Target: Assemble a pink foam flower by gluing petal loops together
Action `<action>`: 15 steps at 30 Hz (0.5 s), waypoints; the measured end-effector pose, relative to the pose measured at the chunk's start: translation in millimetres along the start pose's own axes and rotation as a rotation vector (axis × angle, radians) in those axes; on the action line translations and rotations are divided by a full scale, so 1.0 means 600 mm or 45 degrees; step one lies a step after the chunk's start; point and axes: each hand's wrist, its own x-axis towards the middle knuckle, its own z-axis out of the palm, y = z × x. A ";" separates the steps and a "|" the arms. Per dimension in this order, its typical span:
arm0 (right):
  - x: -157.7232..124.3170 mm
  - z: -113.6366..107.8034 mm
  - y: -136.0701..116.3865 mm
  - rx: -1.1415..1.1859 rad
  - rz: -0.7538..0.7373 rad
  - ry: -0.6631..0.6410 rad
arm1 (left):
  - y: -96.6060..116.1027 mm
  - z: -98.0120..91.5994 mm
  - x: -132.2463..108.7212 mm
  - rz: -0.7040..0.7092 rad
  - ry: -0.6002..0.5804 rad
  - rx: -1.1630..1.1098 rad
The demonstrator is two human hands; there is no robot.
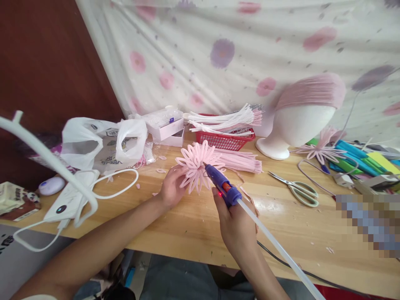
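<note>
My left hand (171, 187) grips a pink flower (196, 164) made of looped strips, held just above the wooden table (187, 227). My right hand (236, 225) is closed round a blue hot glue gun (222, 186) with a long clear glue stick (275, 243) trailing out of its back. The gun's nozzle touches the middle of the flower. A small red light glows on the gun's body.
Scissors (298, 189) lie to the right. Behind stand a red basket (225, 139) of pink-white strips, a white foam head (296, 127) wearing pink strips, white boxes (165, 125), a plastic bag (103, 141), coloured foam sheets (359, 160) and a second pink flower (321, 150). A white cable (103, 193) lies left.
</note>
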 end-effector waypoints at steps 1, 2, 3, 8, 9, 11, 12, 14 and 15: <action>0.001 0.000 -0.001 0.008 0.011 0.004 | 0.000 0.000 0.000 0.000 -0.001 0.000; 0.001 0.000 -0.002 0.017 0.015 0.003 | 0.000 0.001 0.000 0.001 -0.003 0.000; 0.002 0.000 -0.003 0.025 0.014 -0.006 | 0.000 0.001 0.000 0.003 -0.007 0.001; 0.002 -0.001 -0.006 0.063 0.062 -0.026 | -0.001 0.000 0.000 0.005 -0.007 0.002; 0.002 -0.002 -0.006 0.067 0.078 -0.024 | -0.001 0.000 0.000 0.002 -0.001 0.000; 0.003 -0.003 -0.007 0.071 0.090 -0.022 | -0.001 0.001 0.000 -0.001 0.007 -0.004; 0.004 -0.003 -0.008 0.075 0.088 -0.027 | -0.001 0.001 0.000 -0.001 0.007 -0.006; 0.005 -0.003 -0.009 0.074 0.091 -0.026 | 0.000 0.002 -0.001 0.000 0.008 -0.007; 0.006 -0.003 -0.009 0.070 0.093 -0.026 | 0.000 0.003 -0.001 0.000 0.010 -0.008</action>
